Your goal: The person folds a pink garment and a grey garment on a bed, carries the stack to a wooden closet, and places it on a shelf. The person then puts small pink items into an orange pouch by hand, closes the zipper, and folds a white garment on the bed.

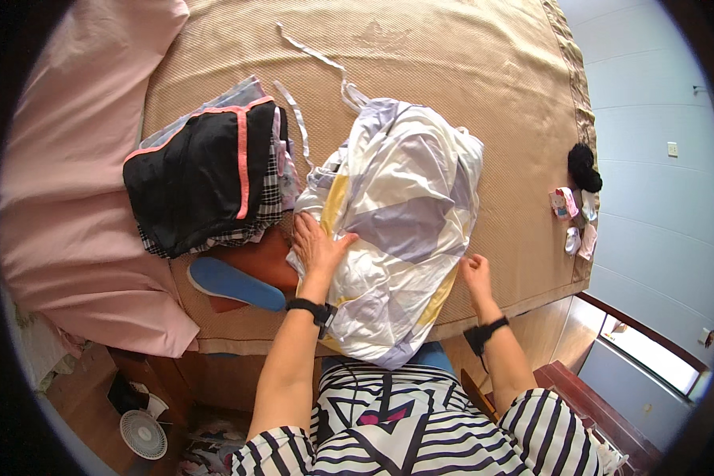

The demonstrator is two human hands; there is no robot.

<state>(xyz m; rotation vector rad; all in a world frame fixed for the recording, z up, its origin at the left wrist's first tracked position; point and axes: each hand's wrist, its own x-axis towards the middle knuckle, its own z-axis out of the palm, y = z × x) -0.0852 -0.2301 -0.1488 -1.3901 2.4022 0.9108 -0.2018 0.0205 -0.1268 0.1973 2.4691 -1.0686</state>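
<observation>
A bundled cloth cover [410, 220] with white, lilac and yellow patches lies in front of me, its near corner hanging over the bed's edge against my shirt. My left hand [318, 245] rests flat on the cover's left side, thumb spread away from the fingers. Beside the right edge of the cover is my right hand [477, 276], its fingers curled; whether they pinch the fabric cannot be made out. White fabric ties [315, 52] trail from the far end of the cover onto the bed.
Folded clothes [202, 172], black with pink trim on top, are stacked at left. Nearer me lie a blue insole [235, 284] and a reddish-brown item [268, 259]. Small socks [571, 205] sit by the tan bedspread's [523, 178] right edge. Pink bedding [89, 178] covers the left.
</observation>
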